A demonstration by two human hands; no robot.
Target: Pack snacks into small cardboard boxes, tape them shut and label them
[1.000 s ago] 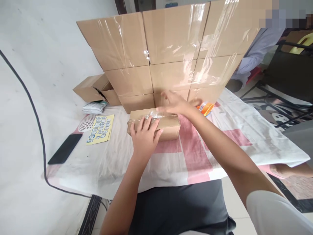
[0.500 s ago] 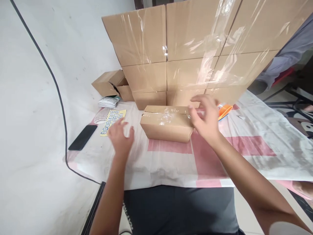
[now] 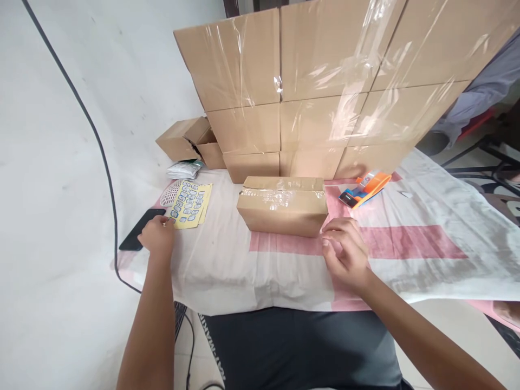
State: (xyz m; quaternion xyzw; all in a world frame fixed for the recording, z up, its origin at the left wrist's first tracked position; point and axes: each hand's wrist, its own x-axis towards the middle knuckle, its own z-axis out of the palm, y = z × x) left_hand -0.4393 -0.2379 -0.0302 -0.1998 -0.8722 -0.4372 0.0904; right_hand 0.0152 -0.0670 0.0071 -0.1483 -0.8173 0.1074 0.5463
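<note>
My left hand [image 3: 157, 236] is closed on the near left corner of a yellow sticker sheet [image 3: 190, 206] printed with rows of small blue-edged labels. Another yellow sheet shows under its right edge. A black phone [image 3: 132, 238] lies beneath and beside that hand. In the middle of the table sits a taped cardboard box [image 3: 282, 214], its flaps closed under clear tape. My right hand [image 3: 347, 253] hovers just off the box's near right corner, fingers loosely curled and thumb apart, with nothing visible in it.
A wall of stacked, taped cartons [image 3: 320, 119] stands behind the box. An orange and blue tape dispenser [image 3: 368, 189] lies to the right. At the back left are an open carton [image 3: 182, 138], plastic packets [image 3: 184, 169] and a white perforated object [image 3: 169, 194]. A black cable [image 3: 91, 122] hangs along the left wall.
My left hand has moved left and down to the sheet's corner and closed; the top sheet has shifted, exposing another. My right hand has come off the box toward me, uncovering the tape dispenser.
</note>
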